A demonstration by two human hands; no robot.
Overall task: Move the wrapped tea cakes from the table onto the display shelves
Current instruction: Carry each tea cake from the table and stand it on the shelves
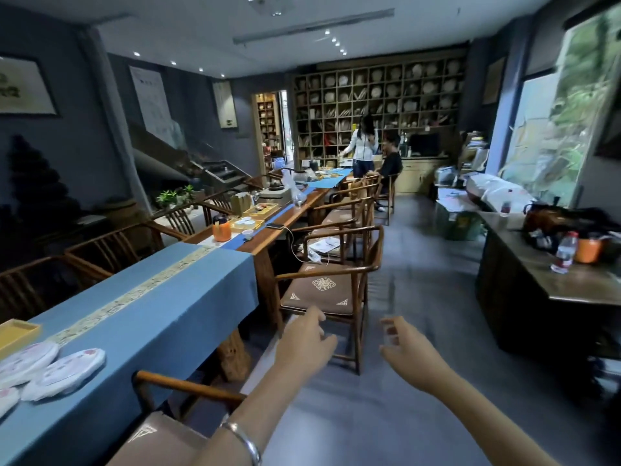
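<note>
Three wrapped tea cakes, white paper discs with faint pink print, lie at the near left end of the long table on its blue cloth: one, a second behind it, and a third cut off by the frame edge. My left hand, with a silver bangle on the wrist, reaches out over the aisle, fingers apart and empty. My right hand is beside it, also open and empty. Both hands are to the right of the table, well away from the cakes. The display shelves fill the far wall, holding many cakes.
Wooden armchairs line the table's right side, one directly below my left arm. A grey floor aisle runs toward the shelves. A dark cluttered desk with bottles stands on the right. Two people are near the far end. A yellow tray sits by the cakes.
</note>
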